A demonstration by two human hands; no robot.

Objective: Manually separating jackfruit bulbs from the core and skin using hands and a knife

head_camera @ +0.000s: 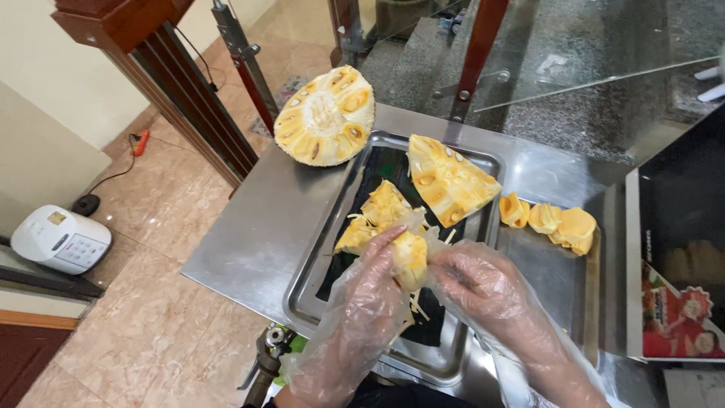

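Both my hands wear thin clear plastic gloves and meet over a steel tray [317, 272]. My left hand [362, 302] and my right hand [476, 283] together grip a yellow jackfruit piece [410, 257] between them. Just behind it in the tray lie another torn jackfruit chunk [377, 215] and a large wedge of jackfruit [449, 180] with seeds showing. A cut half jackfruit [325, 117] rests face up on the steel table's far left part. Separated yellow jackfruit pods [555, 223] lie in a second tray [559, 279] to the right.
The trays sit on a steel table [242, 242] with a tiled floor to its left. A white rice cooker [60, 238] stands on the floor at left. Wooden posts and a metal tripod leg [242, 57] rise behind the table. A dark cabinet [676, 227] stands at right.
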